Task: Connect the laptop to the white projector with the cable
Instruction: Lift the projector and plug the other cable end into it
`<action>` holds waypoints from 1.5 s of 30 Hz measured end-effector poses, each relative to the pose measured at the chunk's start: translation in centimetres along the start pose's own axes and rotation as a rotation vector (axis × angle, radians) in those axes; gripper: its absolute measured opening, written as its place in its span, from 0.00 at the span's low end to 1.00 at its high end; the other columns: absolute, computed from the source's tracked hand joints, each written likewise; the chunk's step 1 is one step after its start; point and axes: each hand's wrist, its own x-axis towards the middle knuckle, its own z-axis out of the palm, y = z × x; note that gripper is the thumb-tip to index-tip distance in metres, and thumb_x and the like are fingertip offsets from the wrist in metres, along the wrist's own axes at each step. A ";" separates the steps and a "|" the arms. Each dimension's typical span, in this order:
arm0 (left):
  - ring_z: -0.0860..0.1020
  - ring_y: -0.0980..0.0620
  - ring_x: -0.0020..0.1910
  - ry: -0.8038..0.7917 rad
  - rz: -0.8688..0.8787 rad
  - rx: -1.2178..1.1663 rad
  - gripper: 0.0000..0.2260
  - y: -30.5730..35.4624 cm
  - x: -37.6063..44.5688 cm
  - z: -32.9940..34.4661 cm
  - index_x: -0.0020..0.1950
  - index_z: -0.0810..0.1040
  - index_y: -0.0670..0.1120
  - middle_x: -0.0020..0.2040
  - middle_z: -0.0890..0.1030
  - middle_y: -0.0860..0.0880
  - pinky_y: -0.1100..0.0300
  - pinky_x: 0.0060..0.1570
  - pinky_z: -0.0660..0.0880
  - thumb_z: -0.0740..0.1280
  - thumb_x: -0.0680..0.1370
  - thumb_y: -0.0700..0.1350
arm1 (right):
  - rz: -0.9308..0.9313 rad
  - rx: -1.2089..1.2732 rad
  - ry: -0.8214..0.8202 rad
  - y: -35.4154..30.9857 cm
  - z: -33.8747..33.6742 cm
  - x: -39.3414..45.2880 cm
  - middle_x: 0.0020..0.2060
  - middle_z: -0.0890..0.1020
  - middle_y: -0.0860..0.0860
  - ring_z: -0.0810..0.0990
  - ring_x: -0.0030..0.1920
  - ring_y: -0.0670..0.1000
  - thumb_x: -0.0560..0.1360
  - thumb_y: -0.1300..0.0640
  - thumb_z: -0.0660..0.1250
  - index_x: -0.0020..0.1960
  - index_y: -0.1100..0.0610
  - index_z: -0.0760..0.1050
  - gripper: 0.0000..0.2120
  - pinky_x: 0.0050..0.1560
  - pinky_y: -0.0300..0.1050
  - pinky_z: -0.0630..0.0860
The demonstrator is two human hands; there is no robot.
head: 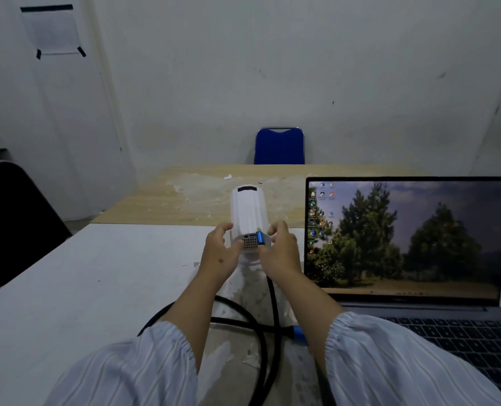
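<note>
The white table [67, 288] fills the lower half of the view, and a bare wooden table [184, 197] butts against its far edge. An open laptop [413, 259] stands on the white table at about 3 o'clock from the middle of the view, its screen lit with a picture of pine trees and a column of desktop icons down the left side, its keyboard running off toward 5 o'clock. A black chair [15, 224] stands at 9 o'clock beside the table, and a blue chair [279, 146] is pushed in at 12 o'clock behind the wooden table.

The white projector [248, 212] stands near the centre, just left of the laptop screen, its perforated rear face turned toward the person. The black cable [261, 361] loops on the table at 6 o'clock, between the striped sleeves; one strand rises toward the projector.

The left hand [218, 253] cups the rear left side of the projector, its grip curled around the housing with the thumb near the vent holes. The right hand [281, 250] is at the rear right side, its grip pinching the blue plug [260, 238], which stands upright against the rear face; whether it is seated in a port cannot be told. A second blue plug [300, 335] lies on the table at 5 o'clock, just beside the laptop's front left corner, apart from it.
</note>
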 end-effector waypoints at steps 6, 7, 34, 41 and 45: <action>0.68 0.48 0.63 -0.057 -0.031 -0.046 0.23 0.0 1.4 0.8 0.71 0.61 0.47 0.72 0.66 0.44 0.56 0.53 0.67 0.61 0.77 0.47 | 0.019 0.075 0.001 -0.5 -1.1 1.6 0.40 0.71 0.49 0.72 0.34 0.48 0.74 0.62 0.63 0.51 0.57 0.61 0.11 0.26 0.38 0.62; 0.68 0.49 0.60 -0.060 -0.035 -0.064 0.23 0.0 1.5 1.0 0.72 0.60 0.47 0.72 0.66 0.44 0.56 0.52 0.67 0.61 0.78 0.47 | 0.044 0.064 -0.016 -0.4 -1.1 1.6 0.42 0.71 0.51 0.74 0.37 0.51 0.74 0.59 0.65 0.53 0.59 0.62 0.13 0.27 0.38 0.63; 0.73 0.44 0.61 -0.104 -0.155 -0.244 0.19 -1.1 2.9 0.4 0.67 0.67 0.49 0.66 0.72 0.44 0.45 0.61 0.73 0.53 0.79 0.54 | -0.070 -0.243 -0.393 1.3 2.5 0.3 0.53 0.82 0.60 0.79 0.53 0.59 0.76 0.56 0.64 0.56 0.63 0.78 0.14 0.55 0.51 0.77; 0.71 0.46 0.58 -0.072 -0.163 -0.145 0.20 -1.5 3.5 1.0 0.70 0.64 0.47 0.69 0.70 0.43 0.53 0.52 0.69 0.53 0.80 0.53 | -0.058 -0.232 -0.161 0.9 1.2 0.4 0.48 0.81 0.56 0.78 0.45 0.56 0.74 0.56 0.62 0.51 0.57 0.75 0.09 0.41 0.45 0.71; 0.71 0.47 0.55 -0.105 -0.178 -0.151 0.22 -1.2 3.2 1.8 0.72 0.58 0.48 0.71 0.68 0.43 0.54 0.49 0.69 0.55 0.79 0.52 | 0.000 -0.163 -0.066 1.3 1.0 0.2 0.49 0.81 0.55 0.77 0.43 0.55 0.75 0.56 0.62 0.56 0.58 0.73 0.11 0.38 0.45 0.69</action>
